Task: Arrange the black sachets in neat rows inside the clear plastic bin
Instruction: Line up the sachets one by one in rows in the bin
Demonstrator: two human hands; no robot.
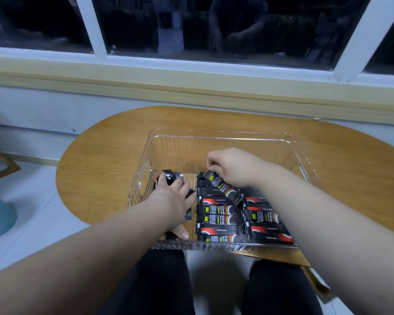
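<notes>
Right hand (233, 165) pinches sachet (222, 186); bin (223, 135) far half bare (rows near rim).

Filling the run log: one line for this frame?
left hand: gripping black sachets | right hand: holding tilted black sachet over rows | clear plastic bin: right side filled

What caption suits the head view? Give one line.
Both hands arranging black sachets in a clear plastic bin.

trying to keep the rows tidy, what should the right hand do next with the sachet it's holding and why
Probably lay the tilted sachet flat at the far end of the middle row: the right hand pinches it askew above that row's far end.
</notes>
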